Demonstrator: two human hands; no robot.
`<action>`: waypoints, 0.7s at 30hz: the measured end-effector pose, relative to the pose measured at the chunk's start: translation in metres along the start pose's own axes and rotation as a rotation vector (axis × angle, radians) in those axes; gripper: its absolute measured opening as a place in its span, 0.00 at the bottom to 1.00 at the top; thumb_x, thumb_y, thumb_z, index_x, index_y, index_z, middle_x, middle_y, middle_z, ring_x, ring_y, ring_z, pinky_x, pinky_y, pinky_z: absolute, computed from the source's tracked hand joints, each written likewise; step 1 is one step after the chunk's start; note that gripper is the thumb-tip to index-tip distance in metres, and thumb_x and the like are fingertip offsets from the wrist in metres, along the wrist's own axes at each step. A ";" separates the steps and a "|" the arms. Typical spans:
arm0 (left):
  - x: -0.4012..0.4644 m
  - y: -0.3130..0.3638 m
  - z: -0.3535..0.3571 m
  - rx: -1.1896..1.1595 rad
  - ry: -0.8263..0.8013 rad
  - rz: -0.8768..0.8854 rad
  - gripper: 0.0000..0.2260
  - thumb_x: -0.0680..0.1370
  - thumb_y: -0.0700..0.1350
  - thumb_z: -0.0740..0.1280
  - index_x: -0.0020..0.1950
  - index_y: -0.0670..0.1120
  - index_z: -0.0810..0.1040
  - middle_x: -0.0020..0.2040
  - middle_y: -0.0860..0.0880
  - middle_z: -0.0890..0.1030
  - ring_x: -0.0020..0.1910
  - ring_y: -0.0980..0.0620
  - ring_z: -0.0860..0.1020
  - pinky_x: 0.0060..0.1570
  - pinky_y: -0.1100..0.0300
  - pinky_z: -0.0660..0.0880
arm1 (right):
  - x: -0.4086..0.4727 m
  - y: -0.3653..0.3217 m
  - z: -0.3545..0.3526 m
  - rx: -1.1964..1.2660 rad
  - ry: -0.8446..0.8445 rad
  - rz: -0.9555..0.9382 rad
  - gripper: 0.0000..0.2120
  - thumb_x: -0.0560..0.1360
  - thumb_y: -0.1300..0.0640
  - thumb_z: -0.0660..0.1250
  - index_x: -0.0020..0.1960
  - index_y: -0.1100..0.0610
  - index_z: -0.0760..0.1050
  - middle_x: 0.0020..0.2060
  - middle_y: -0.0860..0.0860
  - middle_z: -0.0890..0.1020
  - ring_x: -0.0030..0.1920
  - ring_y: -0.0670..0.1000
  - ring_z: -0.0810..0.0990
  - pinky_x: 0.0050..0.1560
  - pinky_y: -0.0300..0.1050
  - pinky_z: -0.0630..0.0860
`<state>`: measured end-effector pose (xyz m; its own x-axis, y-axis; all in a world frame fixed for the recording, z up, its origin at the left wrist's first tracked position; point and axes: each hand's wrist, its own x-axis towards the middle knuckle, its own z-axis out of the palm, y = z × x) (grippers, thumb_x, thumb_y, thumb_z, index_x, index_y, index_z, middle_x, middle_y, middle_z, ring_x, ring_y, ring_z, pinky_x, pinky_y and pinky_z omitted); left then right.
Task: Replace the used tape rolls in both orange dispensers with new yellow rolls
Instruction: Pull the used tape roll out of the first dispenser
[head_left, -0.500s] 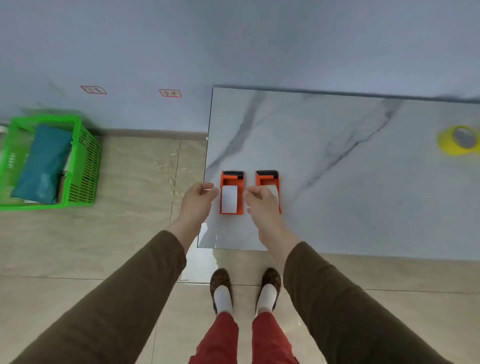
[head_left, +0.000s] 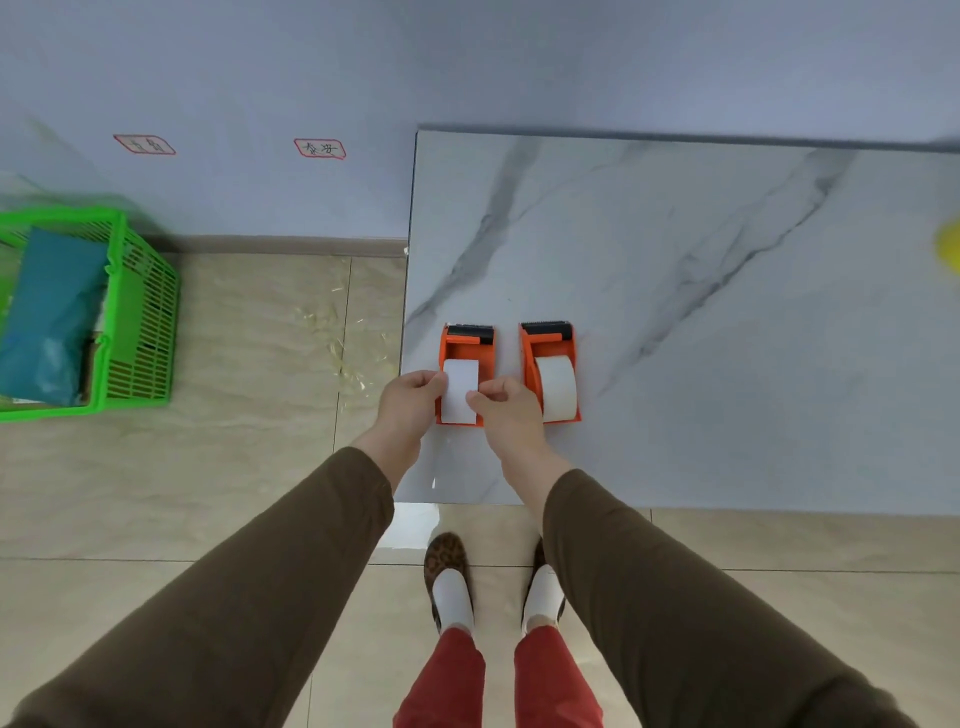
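Two orange tape dispensers sit side by side near the front left corner of a marble-patterned table (head_left: 727, 322), each with a black cutter at its far end. The left dispenser (head_left: 467, 343) holds a white roll (head_left: 460, 387) that looks flat and rectangular from above. The right dispenser (head_left: 545, 343) holds a white roll (head_left: 557, 387) whose rounded top curves up out of the orange frame.

Both hands close in on the left dispenser from the near side. The left hand (head_left: 410, 408) has its fingers curled, fingertips touching the roll's left edge and the dispenser's left wall. The right hand (head_left: 506, 415) sits in the gap between the two dispensers, its fingers bent and pressed together against the right edge of the same roll; whether either hand truly pinches the roll I cannot tell. The right dispenser lies just beside the right hand, partly hidden by it at its near left corner.

A yellow roll (head_left: 949, 249) shows blurred at the table's far right edge, well apart from the hands. A green plastic basket (head_left: 140, 338) stands on the tiled floor to the left, holding a teal bag (head_left: 52, 312). Pale scraps (head_left: 337, 338) litter the floor between basket and table. Two red-bordered labels (head_left: 319, 148) stick to the wall. Brown sleeves (head_left: 260, 597), red trousers and patterned shoes (head_left: 447, 561) fill the foreground.
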<state>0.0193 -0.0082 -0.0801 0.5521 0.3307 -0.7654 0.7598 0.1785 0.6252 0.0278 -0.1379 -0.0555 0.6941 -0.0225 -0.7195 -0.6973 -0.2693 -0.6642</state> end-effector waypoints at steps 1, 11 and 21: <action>0.000 0.000 -0.001 -0.031 -0.018 -0.008 0.07 0.84 0.43 0.66 0.52 0.42 0.82 0.48 0.45 0.84 0.48 0.46 0.81 0.51 0.56 0.80 | 0.001 0.000 0.001 -0.010 0.011 -0.008 0.10 0.79 0.57 0.70 0.59 0.57 0.77 0.45 0.44 0.78 0.46 0.45 0.77 0.42 0.34 0.70; -0.009 0.001 -0.016 -0.136 -0.084 -0.009 0.12 0.85 0.45 0.63 0.64 0.40 0.81 0.53 0.44 0.86 0.49 0.48 0.83 0.51 0.58 0.82 | -0.011 -0.003 0.007 -0.092 0.071 -0.129 0.04 0.80 0.56 0.69 0.53 0.55 0.76 0.42 0.45 0.78 0.42 0.43 0.77 0.39 0.34 0.69; -0.005 -0.001 -0.018 -0.136 -0.051 -0.029 0.15 0.85 0.45 0.65 0.67 0.38 0.79 0.58 0.40 0.84 0.52 0.46 0.82 0.50 0.57 0.80 | -0.027 -0.004 0.009 -0.038 0.149 -0.187 0.04 0.79 0.58 0.67 0.49 0.56 0.72 0.38 0.46 0.74 0.39 0.45 0.74 0.37 0.34 0.68</action>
<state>0.0100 0.0065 -0.0744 0.5501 0.2766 -0.7879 0.7239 0.3124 0.6151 0.0102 -0.1275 -0.0350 0.8312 -0.1095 -0.5451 -0.5489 -0.3178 -0.7731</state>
